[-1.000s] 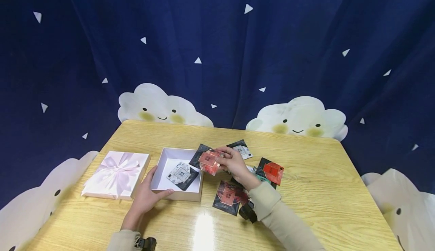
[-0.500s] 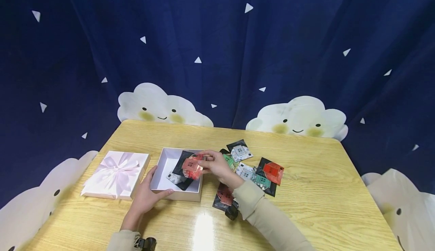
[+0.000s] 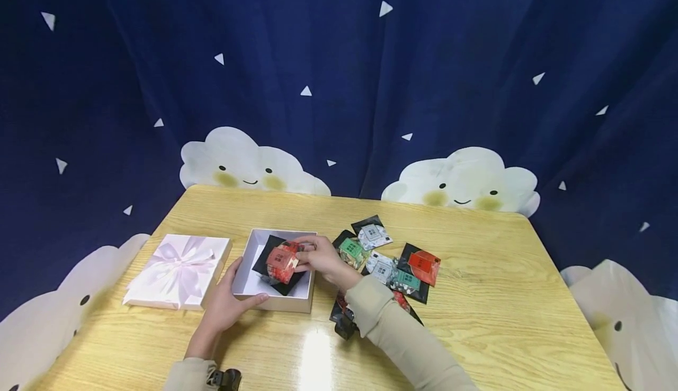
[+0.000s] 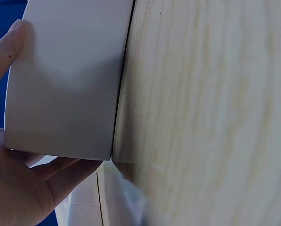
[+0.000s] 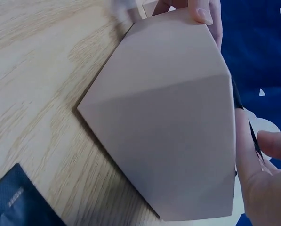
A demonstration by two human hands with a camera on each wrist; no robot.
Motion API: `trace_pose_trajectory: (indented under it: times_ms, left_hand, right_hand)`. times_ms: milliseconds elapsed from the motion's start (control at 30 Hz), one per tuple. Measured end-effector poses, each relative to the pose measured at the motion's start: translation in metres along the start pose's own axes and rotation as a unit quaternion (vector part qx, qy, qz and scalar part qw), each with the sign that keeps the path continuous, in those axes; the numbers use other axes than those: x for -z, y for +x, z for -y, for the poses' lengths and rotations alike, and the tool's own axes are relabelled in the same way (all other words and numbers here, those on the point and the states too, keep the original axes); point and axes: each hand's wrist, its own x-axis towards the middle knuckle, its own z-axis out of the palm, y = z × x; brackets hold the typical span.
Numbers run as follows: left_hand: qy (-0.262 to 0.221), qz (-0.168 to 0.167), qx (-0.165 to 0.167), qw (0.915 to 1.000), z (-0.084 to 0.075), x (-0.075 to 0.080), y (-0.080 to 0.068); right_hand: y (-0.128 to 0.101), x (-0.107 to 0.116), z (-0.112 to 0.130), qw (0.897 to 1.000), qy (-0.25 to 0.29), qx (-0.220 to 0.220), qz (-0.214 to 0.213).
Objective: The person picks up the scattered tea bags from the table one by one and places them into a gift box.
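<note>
The open white box [image 3: 283, 304] stands on the table in the head view. My left hand [image 3: 229, 302] grips its near left corner, thumb along the front wall; in the left wrist view this hand [image 4: 22, 193] lies around the box's end. My right hand [image 3: 324, 261] pinches a black-and-red sachet [image 3: 278, 262] by its right edge, over the box's inside. Beneath it lies another sachet [image 3: 288, 288], mostly covered, with its black corner showing. In the right wrist view the right hand [image 5: 265, 188] is at the box's rim, the sachet largely hidden behind the wall.
A white lid with a pale pink ribbon bow [image 3: 182, 267] lies left of the box. Right of the box is a loose group of sachets, among them a green one [image 3: 351, 248], a white one [image 3: 373, 235] and a red one [image 3: 424, 266]. My right forearm covers some.
My right hand has carried the black-and-red sachet leftward from the box's right edge to over its inside, covering most of the sachet there. The left hand keeps its hold on the box.
</note>
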Motion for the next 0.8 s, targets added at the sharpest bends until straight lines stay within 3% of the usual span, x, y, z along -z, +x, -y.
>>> trace_pose_trajectory:
  times_ms: [200, 467, 600, 800]
  left_hand:
    - [-0.003, -0.002, -0.008, 1.0000, 0.002, -0.001, 0.001]
    - [0.001, -0.002, -0.008, 1.0000, 0.003, -0.002, 0.002]
    - [0.007, 0.001, -0.003, 1.0000, 0.002, 0.000, 0.001]
    - [0.010, 0.001, 0.005, 0.9999, 0.001, -0.001, 0.001]
  right_hand:
    - [0.000, -0.005, 0.003, 0.999, -0.036, -0.001, -0.018]
    - [-0.009, 0.001, 0.004, 0.995, -0.071, 0.054, -0.046]
    - [-0.017, 0.010, 0.004, 0.994, -0.078, 0.071, -0.038]
    - [-0.028, 0.029, 0.005, 0.996, -0.041, 0.076, -0.007]
